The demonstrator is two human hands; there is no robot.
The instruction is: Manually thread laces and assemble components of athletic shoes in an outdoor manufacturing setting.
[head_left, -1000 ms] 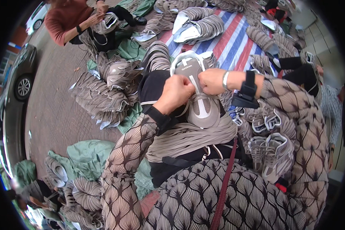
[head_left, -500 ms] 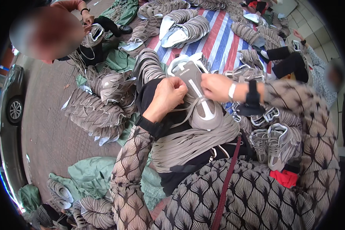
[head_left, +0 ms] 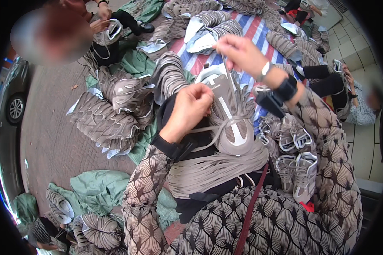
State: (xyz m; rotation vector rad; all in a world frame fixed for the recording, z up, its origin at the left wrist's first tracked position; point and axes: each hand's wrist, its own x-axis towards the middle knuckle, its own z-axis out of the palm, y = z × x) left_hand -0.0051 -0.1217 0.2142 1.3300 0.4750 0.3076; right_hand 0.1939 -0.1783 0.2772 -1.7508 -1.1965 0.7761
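A grey-brown mesh shoe upper with a white centre stripe rests on my lap, its toe toward me. My left hand is closed at its left edge, the fingertips pinched on the upper. Raised beyond the collar, my right hand pinches a flat shoelace that runs up taut from the upper. Another length of lace loops loosely across the toe. Under the toe, a thick bundle of grey-brown laces lies over my lap.
Stacked shoe uppers lie left, and more stand beyond on a striped sheet. Laced shoes sit at my right. Green cloth spreads at lower left. A co-worker handles a shoe at far left; another person sits right.
My right hand has risen away from the shoe upper, drawing the lace up and away from me. My left hand stays at the upper's left edge. The view has shifted slightly.
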